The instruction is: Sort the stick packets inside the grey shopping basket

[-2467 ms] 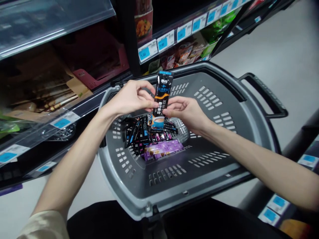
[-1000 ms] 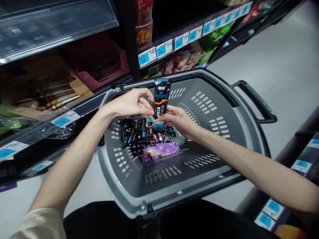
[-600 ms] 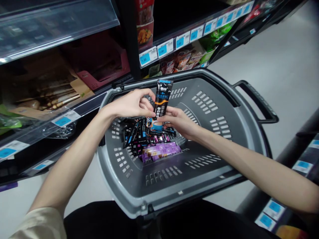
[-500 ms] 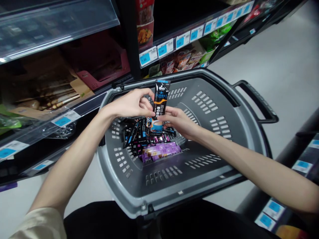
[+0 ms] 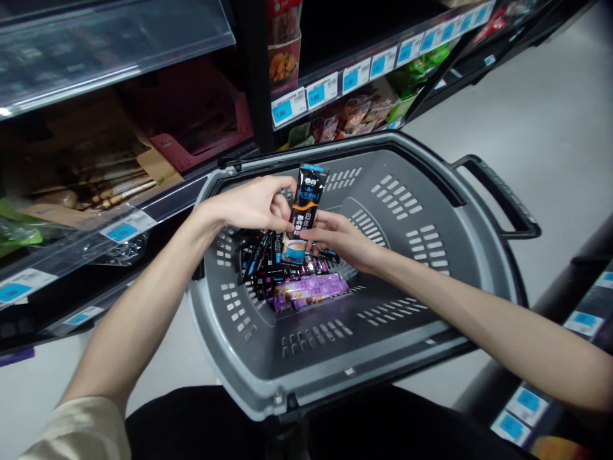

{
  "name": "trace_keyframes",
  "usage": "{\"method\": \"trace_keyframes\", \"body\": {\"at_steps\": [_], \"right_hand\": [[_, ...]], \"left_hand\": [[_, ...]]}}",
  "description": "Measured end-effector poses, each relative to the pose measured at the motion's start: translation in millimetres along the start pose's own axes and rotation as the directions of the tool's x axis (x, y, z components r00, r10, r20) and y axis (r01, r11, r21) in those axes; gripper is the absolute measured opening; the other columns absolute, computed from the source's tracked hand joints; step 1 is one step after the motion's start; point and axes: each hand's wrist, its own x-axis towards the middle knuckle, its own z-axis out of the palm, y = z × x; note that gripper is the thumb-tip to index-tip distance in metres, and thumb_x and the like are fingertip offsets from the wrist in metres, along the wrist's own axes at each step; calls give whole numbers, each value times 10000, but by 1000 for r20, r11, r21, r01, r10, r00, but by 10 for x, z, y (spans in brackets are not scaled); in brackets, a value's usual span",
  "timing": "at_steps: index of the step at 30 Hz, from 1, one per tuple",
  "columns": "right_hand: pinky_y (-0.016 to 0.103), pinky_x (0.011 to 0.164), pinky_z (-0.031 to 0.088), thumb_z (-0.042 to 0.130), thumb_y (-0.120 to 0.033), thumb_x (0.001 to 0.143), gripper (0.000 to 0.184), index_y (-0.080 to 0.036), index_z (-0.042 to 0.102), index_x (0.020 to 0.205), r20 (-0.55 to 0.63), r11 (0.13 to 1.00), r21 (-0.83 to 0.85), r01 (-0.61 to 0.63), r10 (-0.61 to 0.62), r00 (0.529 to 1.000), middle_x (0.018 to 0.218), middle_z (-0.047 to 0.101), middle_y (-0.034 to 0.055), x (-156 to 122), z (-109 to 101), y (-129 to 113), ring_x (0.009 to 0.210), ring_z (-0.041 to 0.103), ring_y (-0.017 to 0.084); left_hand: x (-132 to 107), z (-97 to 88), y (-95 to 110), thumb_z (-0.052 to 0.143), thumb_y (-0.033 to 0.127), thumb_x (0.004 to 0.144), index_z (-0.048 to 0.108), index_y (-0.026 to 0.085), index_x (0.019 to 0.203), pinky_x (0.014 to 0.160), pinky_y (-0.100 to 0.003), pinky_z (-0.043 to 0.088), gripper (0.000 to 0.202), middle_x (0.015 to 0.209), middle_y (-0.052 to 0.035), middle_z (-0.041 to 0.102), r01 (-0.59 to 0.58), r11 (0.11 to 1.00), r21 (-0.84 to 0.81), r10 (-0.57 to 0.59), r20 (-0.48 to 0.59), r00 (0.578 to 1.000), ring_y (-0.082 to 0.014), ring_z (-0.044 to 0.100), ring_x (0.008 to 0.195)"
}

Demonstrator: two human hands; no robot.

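Above the grey shopping basket (image 5: pixel 383 348) I hold a black coffee sachet (image 5: pixel 306 201) with a blue top edge and a cup printed near its lower end. My left hand (image 5: pixel 261 201) pinches its left side between thumb and fingers. From the right, my right hand (image 5: pixel 338 239) grips the lower part of the same sachet. The sachet stands nearly upright, leaning slightly right at the top. Beneath it in the basket lie several black sachets (image 5: pixel 261 255), partly hidden by the hands, and several purple sachets (image 5: pixel 311 291) in front of them.
Shelves with blue price tags (image 5: pixel 318 92) run along the far side, close to the basket's rim. An open carton of packets (image 5: pixel 115 185) sits on the left shelf. The basket's black handle (image 5: pixel 502 198) sticks out at right. Another tagged shelf (image 5: pixel 531 399) is at lower right.
The coffee sachet has dipped a little and tilted, its lower end shifting left. Both hands stay on it and have sunk slightly with it.
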Motion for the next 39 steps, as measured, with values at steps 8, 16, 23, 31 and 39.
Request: {"method": "trace_keyframes", "body": {"at_steps": [8,16,23,31,39], "right_hand": [[269,603,478,823,-331,773,200,-229,720,911,-11,1000,13,-2,2,1000,876,688,-6,-6,5,-31,712,590,135],[263,587,456,781,-293,760,183,-234,725,925,-8,1000,21,-19,19,1000,858,675,-10,3,3,-38,704,573,137],[282,605,463,776,-314,774,167,-240,729,915,-29,1000,1,-10,10,1000,890,682,6,9,-19,-53,748,577,159],[289,606,461,782,-421,831,260,-195,676,904,-46,999,-45,-19,17,999,777,637,3,24,-26,-23,674,594,146],[278,609,461,750,-366,868,170,-212,678,889,-34,998,-58,39,-41,999,813,663,-7,30,-59,-32,670,595,130]], "left_hand": [[38,-11,-47,849,206,677,646,171,860,619,-208,519,276,775,-24,774,25,999,-40,-23,57,998,-145,739,657],[20,-22,-39,834,346,760,710,185,812,618,-227,522,210,680,-19,749,118,993,-30,-113,120,986,-169,731,639],[26,-3,13,853,401,765,742,181,762,656,-237,550,247,625,-10,717,142,988,-59,-136,88,987,-153,704,583],[15,-18,55,764,465,843,714,157,800,720,-255,558,315,666,-31,736,128,991,29,-130,96,987,-158,734,666],[19,-41,47,713,521,877,724,149,901,795,-273,553,374,768,-58,777,155,984,85,-165,141,976,-177,760,787]]}}
